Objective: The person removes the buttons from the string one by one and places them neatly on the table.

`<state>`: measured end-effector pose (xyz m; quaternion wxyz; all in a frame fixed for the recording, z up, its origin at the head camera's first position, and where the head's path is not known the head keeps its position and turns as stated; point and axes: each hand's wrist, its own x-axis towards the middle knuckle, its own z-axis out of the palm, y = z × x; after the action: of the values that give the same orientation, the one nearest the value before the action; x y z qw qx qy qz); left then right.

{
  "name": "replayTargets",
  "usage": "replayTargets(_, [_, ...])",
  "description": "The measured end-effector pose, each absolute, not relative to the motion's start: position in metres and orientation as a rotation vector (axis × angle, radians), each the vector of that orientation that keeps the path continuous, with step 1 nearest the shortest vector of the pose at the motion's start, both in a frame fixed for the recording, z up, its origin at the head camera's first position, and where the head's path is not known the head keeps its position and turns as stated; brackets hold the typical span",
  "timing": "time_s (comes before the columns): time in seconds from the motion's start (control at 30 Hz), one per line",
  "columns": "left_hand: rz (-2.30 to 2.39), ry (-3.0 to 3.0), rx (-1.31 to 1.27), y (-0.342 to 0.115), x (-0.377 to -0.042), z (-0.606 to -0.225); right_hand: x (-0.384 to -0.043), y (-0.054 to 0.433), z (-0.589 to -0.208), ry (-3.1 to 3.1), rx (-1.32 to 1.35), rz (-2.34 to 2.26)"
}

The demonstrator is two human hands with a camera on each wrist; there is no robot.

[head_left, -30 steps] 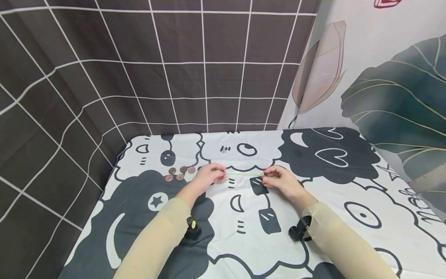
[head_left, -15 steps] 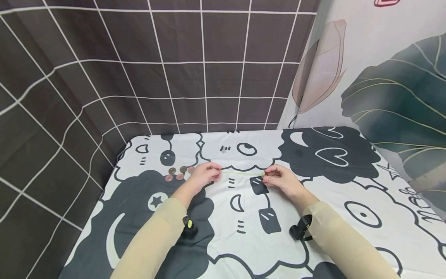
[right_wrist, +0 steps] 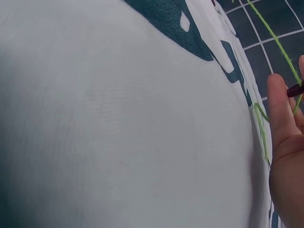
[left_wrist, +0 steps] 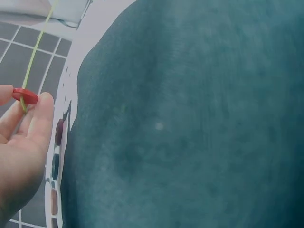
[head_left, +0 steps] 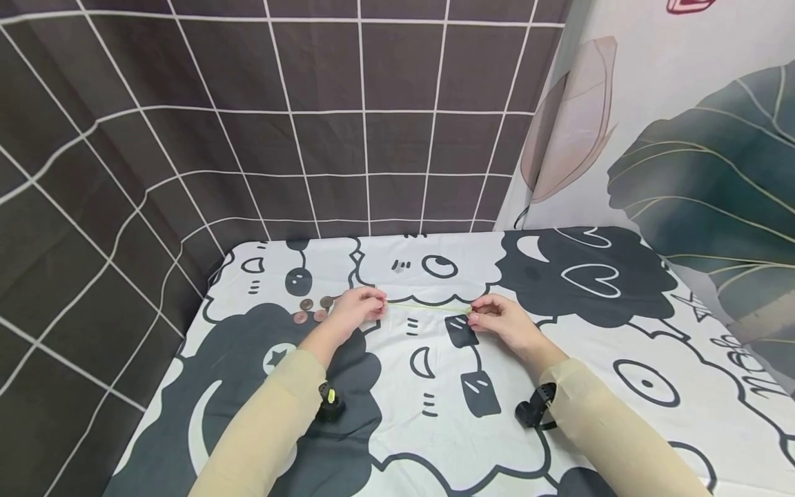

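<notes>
My left hand (head_left: 352,312) pinches a red button (left_wrist: 26,96) between thumb and fingers. A thin yellow-green string (head_left: 427,306) passes through the button, its short end hanging below in the left wrist view. From there the string runs nearly straight across to my right hand (head_left: 506,323). That hand holds a dark red button (right_wrist: 295,90), partly cut off at the edge of the right wrist view, with the string at it. A loose length of string lies beside the right hand on the cloth in that view.
Several brown and reddish buttons (head_left: 320,315) lie on the patterned cloth (head_left: 397,359) just left of my left hand. A dark gridded curtain (head_left: 397,138) rises behind the cloth, and a leaf-print curtain (head_left: 695,159) hangs at the right.
My left hand has slid leftward toward the loose buttons, now covering one of them. The stretch of string between the hands has grown longer. The right hand has stayed nearly still.
</notes>
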<state>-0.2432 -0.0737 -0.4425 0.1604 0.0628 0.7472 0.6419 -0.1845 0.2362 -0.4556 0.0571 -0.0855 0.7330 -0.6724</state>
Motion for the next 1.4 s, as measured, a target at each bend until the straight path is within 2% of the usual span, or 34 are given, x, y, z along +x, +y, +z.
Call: replayTargets(1.4, [1.829,2.235,0.143,-0.101,-0.245,-0.438,-0.183,0.240,-0.457,2.219,-0.269,-2.055])
